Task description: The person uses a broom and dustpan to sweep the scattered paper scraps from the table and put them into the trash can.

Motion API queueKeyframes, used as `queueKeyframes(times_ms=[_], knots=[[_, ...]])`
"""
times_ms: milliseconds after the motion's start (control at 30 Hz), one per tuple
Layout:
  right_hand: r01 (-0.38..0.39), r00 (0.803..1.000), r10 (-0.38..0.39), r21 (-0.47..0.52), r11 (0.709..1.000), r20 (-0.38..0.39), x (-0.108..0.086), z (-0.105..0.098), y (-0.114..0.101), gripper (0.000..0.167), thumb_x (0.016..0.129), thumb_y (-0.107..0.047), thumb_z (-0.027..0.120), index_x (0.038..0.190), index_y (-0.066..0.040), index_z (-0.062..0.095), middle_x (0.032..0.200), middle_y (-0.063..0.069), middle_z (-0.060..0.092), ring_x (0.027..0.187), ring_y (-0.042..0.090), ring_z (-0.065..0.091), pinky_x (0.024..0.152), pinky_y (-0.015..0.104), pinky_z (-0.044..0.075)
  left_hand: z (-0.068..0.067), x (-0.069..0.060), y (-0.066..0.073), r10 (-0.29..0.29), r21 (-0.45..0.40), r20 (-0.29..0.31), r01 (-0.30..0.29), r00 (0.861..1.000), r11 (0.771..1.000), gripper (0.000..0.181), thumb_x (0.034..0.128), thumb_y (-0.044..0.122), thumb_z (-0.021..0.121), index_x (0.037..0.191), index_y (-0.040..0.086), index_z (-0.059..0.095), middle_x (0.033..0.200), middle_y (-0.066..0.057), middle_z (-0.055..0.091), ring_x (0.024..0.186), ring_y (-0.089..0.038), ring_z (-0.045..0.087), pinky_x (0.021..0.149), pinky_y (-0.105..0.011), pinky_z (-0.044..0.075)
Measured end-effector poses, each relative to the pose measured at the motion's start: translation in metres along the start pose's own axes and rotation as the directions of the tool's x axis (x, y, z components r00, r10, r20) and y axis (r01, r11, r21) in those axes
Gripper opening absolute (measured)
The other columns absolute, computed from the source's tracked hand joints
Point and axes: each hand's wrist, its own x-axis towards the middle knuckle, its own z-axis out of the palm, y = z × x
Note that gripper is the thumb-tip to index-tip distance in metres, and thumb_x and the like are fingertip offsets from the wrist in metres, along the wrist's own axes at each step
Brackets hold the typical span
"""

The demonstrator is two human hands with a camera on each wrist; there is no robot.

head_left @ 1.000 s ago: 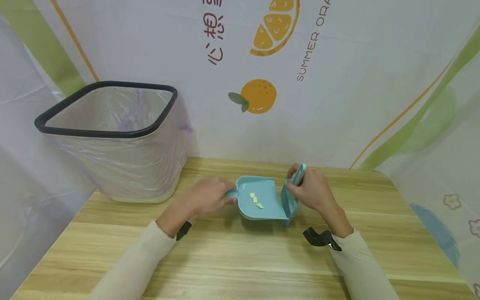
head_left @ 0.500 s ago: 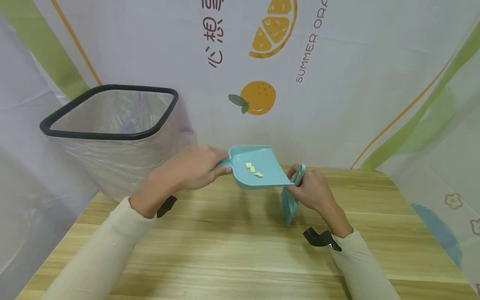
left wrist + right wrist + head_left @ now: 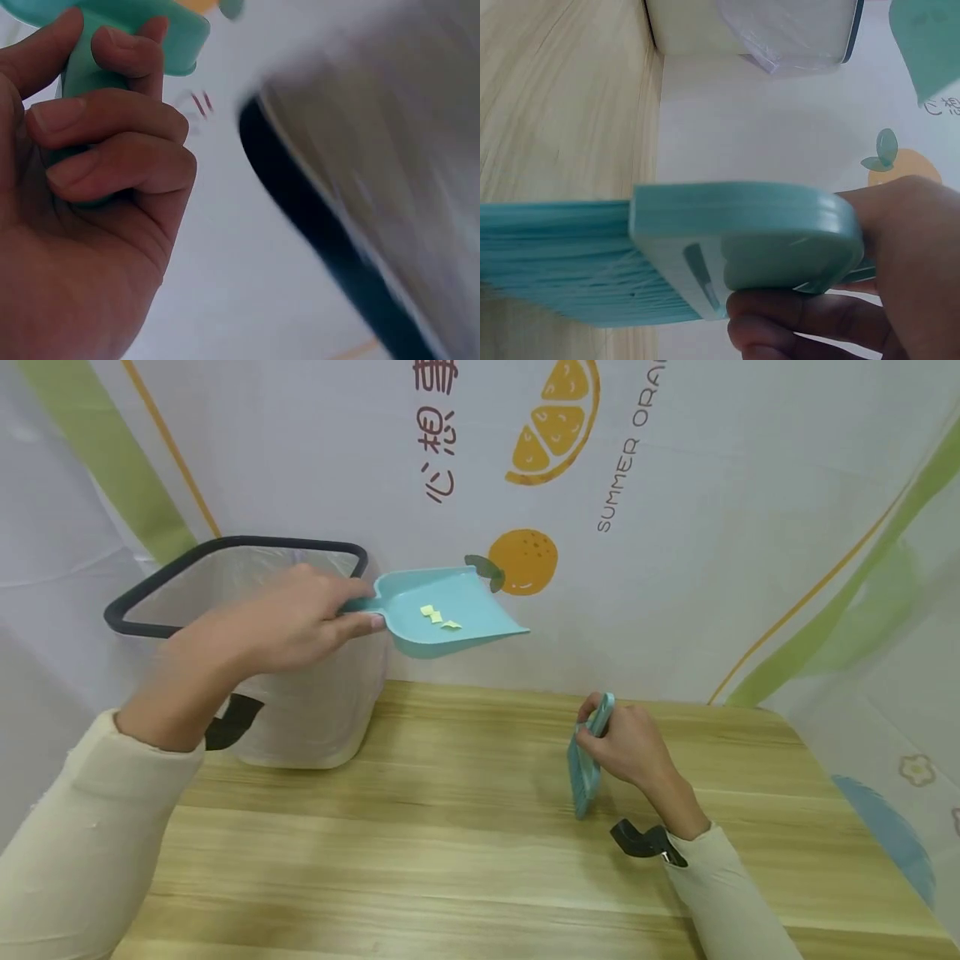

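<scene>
My left hand (image 3: 288, 622) grips the handle of a light-blue dustpan (image 3: 480, 610), held in the air in front of the back wall and partly over the bin. Several small pale-yellow scraps (image 3: 437, 617) lie on the pan. In the left wrist view, curled fingers (image 3: 112, 120) wrap the handle. My right hand (image 3: 626, 743) holds a matching blue hand brush (image 3: 585, 777) at the right of the table, bristles down. From the right wrist view, the bristles (image 3: 577, 262) point toward the wooden top; whether they touch it I cannot tell.
A white waste bin (image 3: 322, 718) with a black rim (image 3: 142, 628) and a clear liner stands at the table's back left, partly hidden by my left hand. The wooden table (image 3: 420, 860) meets a printed white cloth wall (image 3: 675, 568) behind.
My left hand has lifted the dustpan off the table and carried it up and left toward the bin, scraps still on it. The right hand and brush have stayed nearly in place.
</scene>
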Motion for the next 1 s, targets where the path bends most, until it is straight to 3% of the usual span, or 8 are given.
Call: queueKeyframes(times_ms=[233,333,500,633,733,933,1000], knots=[[-0.001,1.000,0.001,-0.004,1.000,-0.001,0.000,0.000,0.000,0.011,0.095,-0.012,0.062,0.101,-0.009,0.070,0.053,-0.011,0.041,0.049,0.010,0.036,0.052,0.031,0.035,-0.015,-0.027,-0.040,-0.105,0.122,-0.001,0.104,0.995,0.987,0.023,0.1148,0.027,0.062,0.099,0.010,0.060,0.081,-0.004,0.054,0.084,-0.028,0.055,0.080,-0.051,0.045],[0.005,1.000,-0.005,-0.010,1.000,-0.003,0.000,0.001,0.000,0.010,0.095,-0.012,0.063,0.101,-0.009,0.070,0.053,-0.011,0.042,0.049,0.010,0.038,0.052,0.031,0.036,-0.020,-0.041,-0.055,-0.159,0.114,0.001,0.158,0.987,0.981,0.024,0.1145,0.025,0.062,0.117,0.002,0.065,0.097,-0.014,0.068,0.099,-0.039,0.063,0.091,-0.060,0.048],[0.005,1.000,-0.005,-0.014,1.000,-0.001,0.001,0.002,0.000,0.009,0.095,-0.012,0.063,0.101,-0.009,0.070,0.053,-0.011,0.042,0.050,0.010,0.039,0.052,0.031,0.037,-0.026,-0.060,-0.081,-0.246,0.101,0.001,0.245,0.969,0.964,0.032,0.1158,0.026,0.058,0.130,-0.002,0.062,0.105,-0.021,0.069,0.101,-0.045,0.064,0.092,-0.064,0.048],[0.003,1.000,-0.003,-0.020,1.000,0.001,0.001,0.002,0.000,0.009,0.095,-0.012,0.064,0.101,-0.009,0.070,0.054,-0.010,0.046,0.050,0.011,0.043,0.053,0.032,0.039,-0.030,-0.073,-0.101,-0.310,0.149,0.013,0.305,0.951,0.941,0.046,0.1184,0.029,0.049,0.143,-0.009,0.056,0.122,-0.039,0.066,0.112,-0.060,0.061,0.097,-0.071,0.045],[-0.001,1.000,0.001,-0.021,1.000,0.003,0.001,0.002,0.000,0.010,0.095,-0.013,0.064,0.101,-0.009,0.070,0.055,-0.010,0.048,0.051,0.012,0.045,0.053,0.033,0.040,-0.034,-0.082,-0.113,-0.358,0.201,0.016,0.348,0.933,0.916,0.054,0.1192,0.032,0.045,0.147,-0.014,0.050,0.133,-0.045,0.059,0.121,-0.067,0.055,0.099,-0.076,0.042],[-0.001,1.000,0.001,-0.021,1.000,0.003,0.001,0.003,-0.001,0.010,0.095,-0.013,0.063,0.101,-0.010,0.070,0.055,-0.010,0.050,0.051,0.012,0.046,0.054,0.034,0.042,-0.040,-0.091,-0.122,-0.428,0.290,-0.050,0.424,0.902,0.858,0.049,0.1167,0.031,0.048,0.143,-0.010,0.048,0.123,-0.046,0.058,0.114,-0.068,0.054,0.091,-0.079,0.043],[0.002,1.000,-0.002,-0.020,1.000,0.001,0.001,0.003,-0.002,0.009,0.096,-0.013,0.063,0.101,-0.010,0.070,0.055,-0.010,0.050,0.051,0.012,0.045,0.054,0.034,0.042,-0.040,-0.093,-0.121,-0.425,0.304,-0.113,0.439,0.898,0.846,0.038,0.1135,0.027,0.055,0.128,-0.008,0.055,0.105,-0.040,0.061,0.102,-0.063,0.056,0.085,-0.075,0.045]])
